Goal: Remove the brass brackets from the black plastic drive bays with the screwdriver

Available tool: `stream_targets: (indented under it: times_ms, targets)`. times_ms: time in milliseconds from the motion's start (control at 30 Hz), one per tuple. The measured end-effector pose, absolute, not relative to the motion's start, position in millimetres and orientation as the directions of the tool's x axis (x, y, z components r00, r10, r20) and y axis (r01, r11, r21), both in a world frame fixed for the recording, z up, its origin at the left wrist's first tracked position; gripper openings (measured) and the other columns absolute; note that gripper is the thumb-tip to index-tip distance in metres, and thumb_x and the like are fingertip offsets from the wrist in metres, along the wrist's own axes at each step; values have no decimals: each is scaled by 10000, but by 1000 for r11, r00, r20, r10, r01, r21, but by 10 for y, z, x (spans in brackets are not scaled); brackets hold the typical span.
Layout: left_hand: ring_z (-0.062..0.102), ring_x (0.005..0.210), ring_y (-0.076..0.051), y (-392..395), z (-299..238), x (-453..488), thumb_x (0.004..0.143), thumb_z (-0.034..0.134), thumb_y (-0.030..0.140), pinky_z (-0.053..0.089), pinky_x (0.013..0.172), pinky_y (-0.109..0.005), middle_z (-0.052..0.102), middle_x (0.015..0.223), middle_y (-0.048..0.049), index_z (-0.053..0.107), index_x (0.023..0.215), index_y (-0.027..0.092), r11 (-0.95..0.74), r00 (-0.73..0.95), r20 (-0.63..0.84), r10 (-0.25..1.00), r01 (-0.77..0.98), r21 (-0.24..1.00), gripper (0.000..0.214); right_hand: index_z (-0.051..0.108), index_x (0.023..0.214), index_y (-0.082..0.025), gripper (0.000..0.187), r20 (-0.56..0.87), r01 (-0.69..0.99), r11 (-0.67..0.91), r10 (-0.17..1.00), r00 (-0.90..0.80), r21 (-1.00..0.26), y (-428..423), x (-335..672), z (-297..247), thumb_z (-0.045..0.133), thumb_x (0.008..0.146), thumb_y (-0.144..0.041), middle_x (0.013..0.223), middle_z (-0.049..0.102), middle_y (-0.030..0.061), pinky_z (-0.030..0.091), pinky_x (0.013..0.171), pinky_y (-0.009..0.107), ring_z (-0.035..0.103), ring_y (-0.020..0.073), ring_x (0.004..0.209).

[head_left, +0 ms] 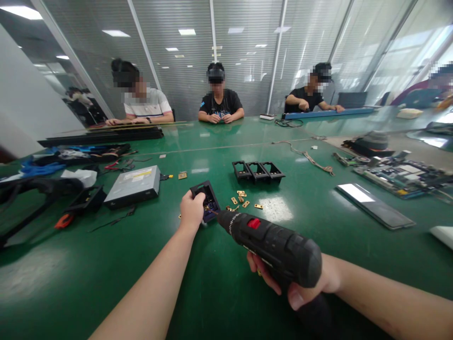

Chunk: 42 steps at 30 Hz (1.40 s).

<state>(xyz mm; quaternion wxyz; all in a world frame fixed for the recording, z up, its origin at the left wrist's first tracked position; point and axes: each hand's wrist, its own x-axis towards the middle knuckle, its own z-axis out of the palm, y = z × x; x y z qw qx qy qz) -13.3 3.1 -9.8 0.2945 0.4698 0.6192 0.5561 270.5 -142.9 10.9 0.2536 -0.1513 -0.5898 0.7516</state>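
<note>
My left hand (pixel 193 209) grips a black plastic frame (pixel 209 194) by its left side, thumb over the edge, and holds it tilted above the table. Wrapped round the handle of a black cordless drill (pixel 271 241) is my right hand (pixel 304 285). The drill points left, and its tip reaches the lower right edge of the frame; whether it touches a screw there I cannot tell. Just right of the frame lie several small brass plates (pixel 246 204) with holes. Behind them stand three joined black frames (pixel 257 171).
On the green table (pixel 212 146), a silver disc drive (pixel 134 185) lies left, near cables and tools. To the right are a phone-like slab (pixel 374 205) and circuit boards (pixel 399 172). Across the table sit several people, one holding a long blue bar (pixel 329 113).
</note>
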Motion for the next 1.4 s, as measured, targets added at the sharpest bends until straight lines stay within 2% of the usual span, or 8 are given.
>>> stream_targets:
  times_ms: [267,467,933,1200,1400]
  targets:
    - [609,774,-238,43,-98,-129,654,601,415,463,711,-333,650,751,-31,647,735,207,-52,-386,136,912,222,974,228,711,1246,-155,769,93,-229,-172,568,-818,-958,-1422,2693,130,1060,595,-370,963,701,40,540,689,305,635,141,708]
    - [596,766,-229,23,-60,-107,644,586,417,448,716,-332,638,742,-26,656,727,197,-43,-396,130,909,221,974,245,700,1248,-144,747,55,-181,-162,579,-813,-970,-1434,2690,222,1039,633,-401,848,702,9,534,753,345,633,159,713]
    - [604,772,-234,61,-102,-126,652,599,413,454,706,-332,659,745,-34,672,730,192,-61,-393,138,909,202,978,245,709,1239,-151,743,47,-168,-155,583,-811,-973,-1425,2714,212,1045,626,-403,854,704,8,526,806,374,631,162,716]
    - [604,748,-230,80,-116,-130,649,604,417,462,702,-334,647,734,-28,658,734,194,-55,-390,127,912,190,980,244,709,1241,-158,764,16,-157,-191,584,-812,-969,-1433,2713,204,1053,595,-378,875,699,10,503,711,319,622,156,709]
    - [611,760,-235,62,-93,-119,638,602,421,458,701,-333,656,743,-33,676,745,189,-49,-390,115,914,175,983,266,704,1246,-158,758,20,-148,-173,584,-812,-974,-1436,2717,221,1045,613,-394,855,704,8,519,760,352,624,164,722]
